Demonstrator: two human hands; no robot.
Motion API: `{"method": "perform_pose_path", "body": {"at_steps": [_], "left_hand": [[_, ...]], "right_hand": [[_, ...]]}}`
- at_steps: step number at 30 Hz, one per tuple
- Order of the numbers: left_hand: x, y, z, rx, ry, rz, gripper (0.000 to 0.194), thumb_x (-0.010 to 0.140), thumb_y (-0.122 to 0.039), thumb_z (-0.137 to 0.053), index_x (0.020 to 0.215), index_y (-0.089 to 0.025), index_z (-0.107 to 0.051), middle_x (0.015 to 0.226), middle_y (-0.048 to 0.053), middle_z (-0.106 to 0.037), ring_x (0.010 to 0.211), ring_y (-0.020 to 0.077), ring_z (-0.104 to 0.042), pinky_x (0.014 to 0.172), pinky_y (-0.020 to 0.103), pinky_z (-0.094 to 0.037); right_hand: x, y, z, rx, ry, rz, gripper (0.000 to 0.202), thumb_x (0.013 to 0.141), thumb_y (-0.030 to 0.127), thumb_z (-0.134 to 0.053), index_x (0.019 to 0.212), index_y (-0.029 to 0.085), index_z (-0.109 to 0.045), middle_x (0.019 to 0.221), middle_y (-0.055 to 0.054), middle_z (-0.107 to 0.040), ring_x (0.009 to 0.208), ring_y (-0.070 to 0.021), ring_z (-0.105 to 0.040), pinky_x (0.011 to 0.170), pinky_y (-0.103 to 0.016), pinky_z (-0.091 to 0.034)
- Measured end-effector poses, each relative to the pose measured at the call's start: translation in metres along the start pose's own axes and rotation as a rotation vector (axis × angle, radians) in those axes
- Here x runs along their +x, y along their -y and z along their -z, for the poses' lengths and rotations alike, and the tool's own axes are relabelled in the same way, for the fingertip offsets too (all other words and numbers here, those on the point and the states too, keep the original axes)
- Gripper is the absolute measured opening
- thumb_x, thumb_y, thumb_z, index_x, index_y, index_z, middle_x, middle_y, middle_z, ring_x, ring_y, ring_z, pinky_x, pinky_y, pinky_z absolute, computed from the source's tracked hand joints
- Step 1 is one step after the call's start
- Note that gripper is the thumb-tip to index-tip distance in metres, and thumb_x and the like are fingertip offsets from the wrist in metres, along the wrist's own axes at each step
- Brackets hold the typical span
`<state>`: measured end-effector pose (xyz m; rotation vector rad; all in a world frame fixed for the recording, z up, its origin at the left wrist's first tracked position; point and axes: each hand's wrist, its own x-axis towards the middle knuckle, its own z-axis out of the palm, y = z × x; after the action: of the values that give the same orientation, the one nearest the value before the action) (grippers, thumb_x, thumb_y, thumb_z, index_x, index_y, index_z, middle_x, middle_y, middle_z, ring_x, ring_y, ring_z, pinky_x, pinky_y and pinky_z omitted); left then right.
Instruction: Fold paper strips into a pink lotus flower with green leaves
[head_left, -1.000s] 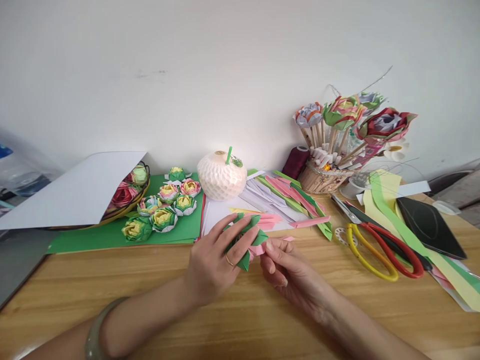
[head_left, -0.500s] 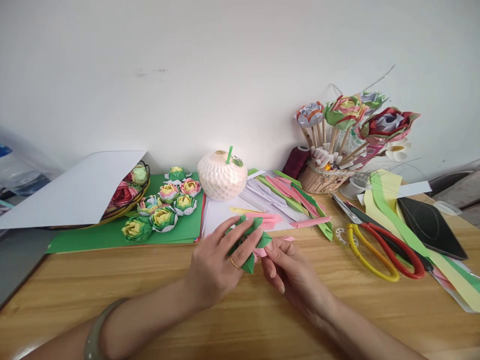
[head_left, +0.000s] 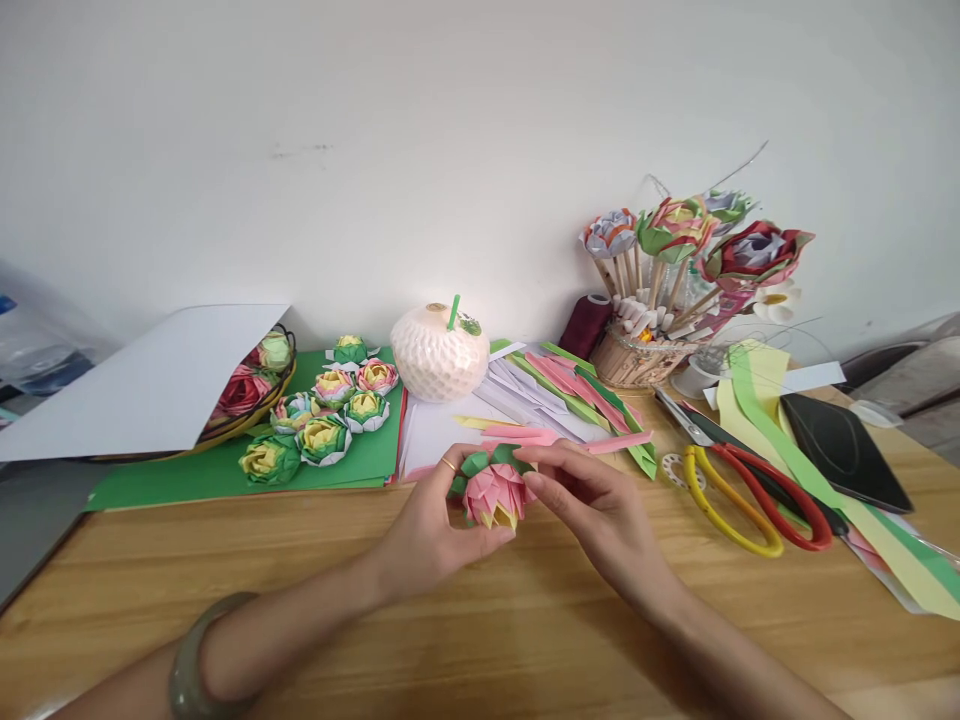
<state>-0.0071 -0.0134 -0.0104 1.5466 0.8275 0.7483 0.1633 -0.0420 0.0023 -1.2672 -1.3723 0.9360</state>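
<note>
A folded paper flower (head_left: 496, 492) with pink petals, yellow inner tips and green outer leaves is held above the wooden table, its yellow opening tilted toward me. My left hand (head_left: 442, 520) grips it from the left, with the thumb under its lower edge and the other fingers partly hidden behind it. On the flower's right side, the thumb and forefinger of my right hand (head_left: 592, 500) pinch its upper edge by a green leaf. Just behind my hands lie loose folded pink paper strips (head_left: 517, 435).
Several finished paper flowers (head_left: 326, 440) sit on green paper (head_left: 180, 488) at left. A white textured fruit-shaped ornament (head_left: 440, 355) stands behind. To the right are scissors (head_left: 757, 495), a dark thread spool (head_left: 587, 325), a flower basket (head_left: 641, 355) and a black tablet (head_left: 847, 450).
The flower has been turned over: green leaves faced me before, now the pink petals and yellow centre do. My left hand has rolled so its thumb shows, and my right fingers have moved up its side.
</note>
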Motion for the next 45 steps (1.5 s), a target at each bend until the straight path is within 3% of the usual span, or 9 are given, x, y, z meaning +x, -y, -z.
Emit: {"method": "perform_pose_path", "body": {"at_steps": [3, 6, 16, 20, 26, 30, 33, 37, 45], "left_hand": [[0.001, 0.001, 0.000, -0.137, 0.042, 0.076, 0.040, 0.067, -0.026, -0.068, 0.100, -0.019, -0.047, 0.090, 0.001, -0.057, 0.082, 0.0145, -0.055, 0.073, 0.027, -0.045], [0.003, 0.005, 0.002, -0.284, 0.081, 0.160, 0.041, 0.064, -0.027, -0.071, 0.098, -0.018, -0.050, 0.088, 0.001, -0.058, 0.080, 0.0151, -0.057, 0.074, 0.029, -0.045], [0.008, 0.008, 0.003, -0.513, 0.195, 0.246, 0.039, 0.065, -0.024, -0.071, 0.099, -0.016, -0.054, 0.078, 0.002, -0.063, 0.066, 0.0131, -0.060, 0.066, 0.027, -0.046], [0.008, 0.008, 0.003, -0.534, 0.131, 0.269, 0.049, 0.062, -0.024, -0.073, 0.105, -0.018, -0.049, 0.081, 0.001, -0.063, 0.065, 0.0136, -0.061, 0.062, 0.026, -0.045], [0.010, 0.010, 0.004, -0.544, 0.060, 0.294, 0.043, 0.066, -0.025, -0.070, 0.105, -0.018, -0.053, 0.091, 0.005, -0.066, 0.076, 0.0169, -0.063, 0.063, 0.025, -0.046], [0.011, 0.011, 0.005, -0.652, 0.078, 0.259, 0.036, 0.070, -0.023, -0.067, 0.104, -0.019, -0.056, 0.095, 0.005, -0.065, 0.079, 0.0156, -0.063, 0.065, 0.025, -0.048], [0.012, 0.012, 0.005, -0.751, 0.100, 0.235, 0.024, 0.079, -0.031, -0.057, 0.099, -0.017, -0.060, 0.094, 0.007, -0.065, 0.080, 0.0151, -0.061, 0.066, 0.025, -0.049], [0.013, 0.012, 0.005, -0.790, 0.099, 0.233, 0.029, 0.085, -0.037, -0.046, 0.091, -0.014, -0.064, 0.092, 0.008, -0.066, 0.079, 0.0161, -0.061, 0.065, 0.026, -0.049], [0.014, 0.013, 0.007, -0.854, 0.074, 0.270, 0.023, 0.085, -0.029, -0.048, 0.096, -0.016, -0.064, 0.092, 0.007, -0.066, 0.078, 0.0164, -0.062, 0.063, 0.027, -0.051]], "right_hand": [[0.001, 0.001, -0.002, -0.096, 0.049, 0.064, 0.010, 0.076, 0.031, -0.063, 0.075, 0.022, -0.068, 0.065, -0.001, -0.057, 0.058, -0.0134, -0.046, 0.051, -0.025, -0.035], [0.001, 0.000, -0.003, -0.130, 0.125, 0.047, 0.020, 0.082, 0.032, -0.056, 0.066, 0.020, -0.061, 0.065, -0.001, -0.055, 0.059, -0.0136, -0.046, 0.053, -0.026, -0.035], [0.001, -0.006, 0.001, -0.186, 0.117, -0.018, 0.024, 0.087, 0.032, -0.044, 0.068, 0.019, -0.049, 0.067, 0.000, -0.050, 0.063, -0.0141, -0.044, 0.058, -0.025, -0.036], [0.002, -0.005, 0.001, -0.142, 0.080, -0.035, 0.024, 0.086, 0.033, -0.046, 0.067, 0.019, -0.052, 0.065, 0.001, -0.049, 0.062, -0.0137, -0.044, 0.056, -0.025, -0.036], [0.000, 0.000, 0.001, -0.018, -0.020, 0.026, 0.013, 0.084, 0.033, -0.052, 0.081, 0.022, -0.057, 0.071, 0.000, -0.054, 0.062, -0.0139, -0.047, 0.055, -0.024, -0.036], [-0.003, 0.000, 0.000, -0.178, -0.019, 0.078, 0.011, 0.081, 0.031, -0.057, 0.077, 0.020, -0.058, 0.062, 0.002, -0.048, 0.053, -0.0116, -0.040, 0.048, -0.024, -0.031], [-0.004, -0.001, -0.001, -0.292, -0.011, 0.131, 0.010, 0.080, 0.030, -0.058, 0.079, 0.020, -0.059, 0.060, 0.002, -0.047, 0.050, -0.0107, -0.039, 0.046, -0.024, -0.030], [-0.004, -0.004, -0.001, -0.394, -0.017, 0.200, 0.010, 0.080, 0.029, -0.058, 0.082, 0.020, -0.062, 0.061, 0.001, -0.048, 0.051, -0.0111, -0.041, 0.048, -0.024, -0.032], [-0.004, -0.008, 0.001, -0.391, -0.061, 0.266, 0.015, 0.085, 0.023, -0.051, 0.097, 0.021, -0.060, 0.065, 0.001, -0.050, 0.054, -0.0118, -0.044, 0.049, -0.024, -0.034]]}}
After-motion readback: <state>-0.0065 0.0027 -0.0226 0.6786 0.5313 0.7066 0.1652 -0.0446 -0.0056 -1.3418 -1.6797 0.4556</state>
